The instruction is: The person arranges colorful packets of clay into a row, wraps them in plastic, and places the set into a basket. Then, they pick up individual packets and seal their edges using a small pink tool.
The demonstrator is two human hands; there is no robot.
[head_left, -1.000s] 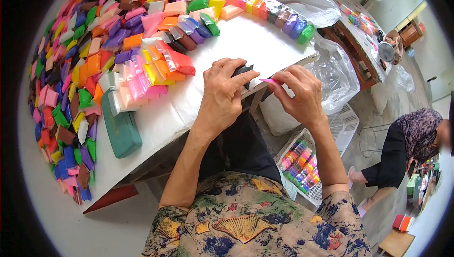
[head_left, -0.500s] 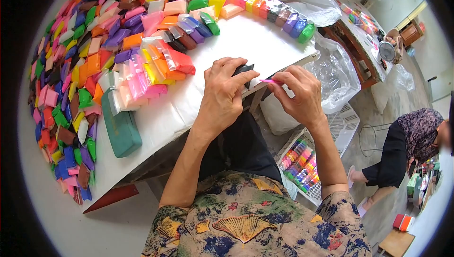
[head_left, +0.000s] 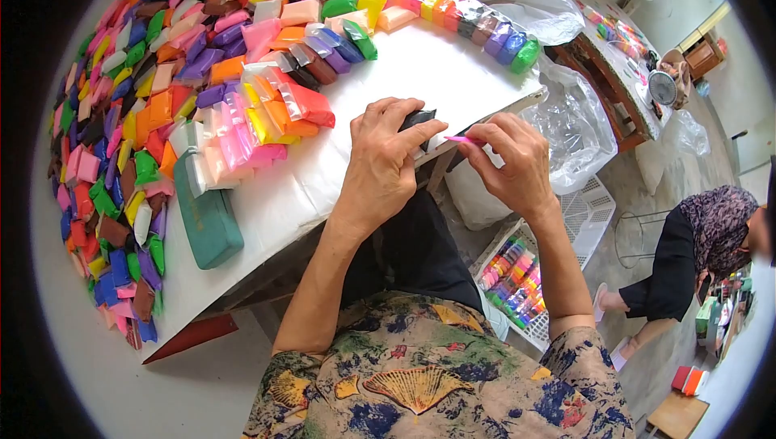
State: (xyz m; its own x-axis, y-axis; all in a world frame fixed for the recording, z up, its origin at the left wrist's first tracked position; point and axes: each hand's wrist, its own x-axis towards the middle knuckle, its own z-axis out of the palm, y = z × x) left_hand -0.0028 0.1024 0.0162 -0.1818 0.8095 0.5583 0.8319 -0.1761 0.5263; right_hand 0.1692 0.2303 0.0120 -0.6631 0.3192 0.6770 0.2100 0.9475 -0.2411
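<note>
My left hand (head_left: 386,160) is at the table's front edge, its fingers closed over a small black packet (head_left: 418,121), which they partly cover. To its right, my right hand (head_left: 515,158) pinches a thin pink piece (head_left: 462,140) between thumb and fingers; its pointed end faces my left hand, and its kind cannot be made out. Left of my hands, small packets in several colours, among them a red packet (head_left: 309,105), lie in overlapping rows on the white table (head_left: 307,176). Beside these rows rests a green case (head_left: 208,225).
A large heap of coloured packets (head_left: 145,116) covers the table's left and back. A clear-wrapped row of packets (head_left: 461,18) lies at the far edge. A white crate (head_left: 586,213) with coloured packs stands below, right. Another person (head_left: 695,245) bends over at right.
Both hands stay almost in place; the left index finger has shifted slightly to the right, towards the pink piece. The person at right has moved a little.
</note>
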